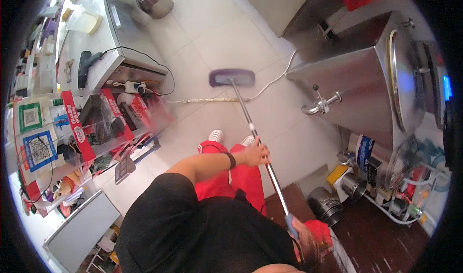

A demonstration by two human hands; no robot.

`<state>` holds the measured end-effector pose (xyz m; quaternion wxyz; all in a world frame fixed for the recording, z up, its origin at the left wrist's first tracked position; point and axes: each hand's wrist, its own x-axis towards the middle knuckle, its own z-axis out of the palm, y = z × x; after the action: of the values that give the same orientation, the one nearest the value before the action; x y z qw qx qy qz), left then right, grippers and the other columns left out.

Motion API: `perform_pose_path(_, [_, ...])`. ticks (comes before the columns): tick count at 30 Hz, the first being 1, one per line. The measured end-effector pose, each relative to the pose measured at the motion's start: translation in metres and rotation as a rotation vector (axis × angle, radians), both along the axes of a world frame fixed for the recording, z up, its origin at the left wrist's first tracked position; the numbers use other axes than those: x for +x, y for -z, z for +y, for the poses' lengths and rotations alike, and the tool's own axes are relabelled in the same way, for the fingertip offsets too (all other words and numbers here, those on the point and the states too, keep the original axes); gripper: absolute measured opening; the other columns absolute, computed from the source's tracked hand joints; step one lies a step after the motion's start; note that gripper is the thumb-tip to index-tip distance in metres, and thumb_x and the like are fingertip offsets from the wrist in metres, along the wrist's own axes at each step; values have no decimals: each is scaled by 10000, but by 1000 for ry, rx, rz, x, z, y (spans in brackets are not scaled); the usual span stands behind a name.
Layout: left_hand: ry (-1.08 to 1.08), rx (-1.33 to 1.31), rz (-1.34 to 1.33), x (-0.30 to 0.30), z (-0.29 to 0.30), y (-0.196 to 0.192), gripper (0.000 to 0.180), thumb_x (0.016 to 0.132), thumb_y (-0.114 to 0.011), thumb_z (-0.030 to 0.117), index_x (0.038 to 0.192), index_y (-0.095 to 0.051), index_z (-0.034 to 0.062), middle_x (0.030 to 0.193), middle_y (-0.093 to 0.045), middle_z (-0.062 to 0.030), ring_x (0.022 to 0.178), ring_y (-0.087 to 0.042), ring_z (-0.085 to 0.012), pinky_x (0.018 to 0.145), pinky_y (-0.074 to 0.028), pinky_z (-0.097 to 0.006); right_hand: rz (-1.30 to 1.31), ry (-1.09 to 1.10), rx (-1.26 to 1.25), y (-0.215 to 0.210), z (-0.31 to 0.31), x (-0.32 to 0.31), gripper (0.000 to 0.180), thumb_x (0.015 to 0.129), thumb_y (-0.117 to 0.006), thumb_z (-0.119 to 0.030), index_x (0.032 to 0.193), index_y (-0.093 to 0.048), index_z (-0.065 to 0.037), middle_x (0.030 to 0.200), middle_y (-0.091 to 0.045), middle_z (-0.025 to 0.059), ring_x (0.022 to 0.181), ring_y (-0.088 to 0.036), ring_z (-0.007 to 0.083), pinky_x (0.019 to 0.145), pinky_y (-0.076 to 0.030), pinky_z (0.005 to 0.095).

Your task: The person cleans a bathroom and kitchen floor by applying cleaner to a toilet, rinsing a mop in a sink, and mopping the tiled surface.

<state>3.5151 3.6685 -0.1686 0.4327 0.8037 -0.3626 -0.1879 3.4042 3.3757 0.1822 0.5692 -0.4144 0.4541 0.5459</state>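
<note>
A flat mop with a metal pole [276, 182] slants from my right side out to the floor ahead of me. My left hand [255, 155] is wrapped around the middle of the pole, a dark band on its wrist. At the near end, my right hand [305, 237] closes around the blue-grey grip [291, 225]; part of that hand is blurred. The mop's purple-edged head [219, 78] lies flat on the pale tiles, slightly smeared by motion. It rests just beyond a taped cord on the floor [205, 100].
A large steel tank [337, 80] with a tap [320, 104] stands at right. To the left is a cluttered counter [103, 61] with a hanging black cable. A steel pot [153, 2] sits at the far left, and a metal cylinder [325, 206] at lower right.
</note>
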Motion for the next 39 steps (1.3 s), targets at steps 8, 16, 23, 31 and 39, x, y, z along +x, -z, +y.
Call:
perform_pose_path(8, [-477, 597, 159, 96, 178, 91, 409, 888, -496, 474, 1068, -611, 125, 1274, -508, -138, 1340, -342, -369, 1072, -219, -644, -158, 34, 128, 175, 205, 76, 470, 1004, -473, -271, 1450, -336, -218, 756, -503, 8, 513, -426, 65, 398, -315, 198])
perform_pose_path(16, [-482, 394, 311, -43, 223, 62, 435, 906, -462, 535, 1082, -592, 159, 1346, -447, -161, 1364, -237, -471, 1049, -228, -683, -64, -310, 34, 109, 233, 8, 534, 1013, -441, -273, 1511, -249, -249, 675, -440, -15, 484, -382, 74, 409, -326, 222])
perform_pose_path(23, [-153, 314, 383, -107, 236, 2, 576, 944, -401, 558, 1093, -563, 25, 1245, -466, -235, 1362, -218, -459, 1053, -39, -728, -182, -555, 9, 67, 217, -39, 618, 974, -521, -331, 1507, -277, -136, 828, -558, 8, 685, -507, 84, 597, -414, 240])
perform_pose_path(31, [-171, 229, 510, -164, 172, 5, 598, 928, -447, 572, 1147, -483, 17, 1259, -410, -277, 1393, -149, -469, 1057, 72, -707, -249, -563, -149, 22, 186, -73, 583, 960, -546, -319, 1474, -346, -131, 867, -583, 21, 717, -531, 89, 630, -430, 244])
perform_pose_path(39, [-419, 270, 424, -167, 191, 34, 557, 918, -502, 530, 1136, -509, 18, 1381, -330, -319, 1396, -143, -474, 1105, 35, -649, -297, -538, -124, 67, 188, -80, 552, 945, -575, -301, 1443, -408, -131, 880, -601, 31, 739, -549, 93, 653, -444, 248])
